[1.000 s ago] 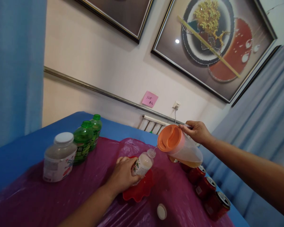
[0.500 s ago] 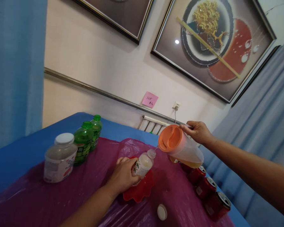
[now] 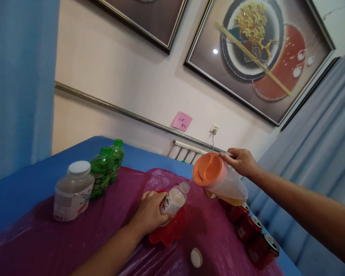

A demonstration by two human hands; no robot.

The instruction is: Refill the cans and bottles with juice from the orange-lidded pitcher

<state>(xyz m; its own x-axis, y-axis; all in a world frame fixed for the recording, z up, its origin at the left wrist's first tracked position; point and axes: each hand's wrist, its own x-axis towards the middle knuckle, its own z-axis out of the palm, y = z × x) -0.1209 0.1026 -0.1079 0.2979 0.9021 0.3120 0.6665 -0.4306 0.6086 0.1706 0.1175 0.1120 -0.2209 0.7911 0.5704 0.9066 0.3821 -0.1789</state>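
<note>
We read a handwritten "32" on the pink note (image 3: pixel 182 121) on the wall (image 3: pixel 115 61); its other marks and the print on the small bottle (image 3: pixel 171 203) are too unclear for us.

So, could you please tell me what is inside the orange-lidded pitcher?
The pitcher, tilted in the right hand, shows yellowish liquid along its lower side. What lies behind the orange lid cannot be seen.

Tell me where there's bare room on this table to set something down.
The purple sheet is bare between the white-lidded jar and the left hand, and between the red dish and red cans, beyond the loose white cap. It's crowded where the right hand tilts the pitcher toward the bottle.
</note>
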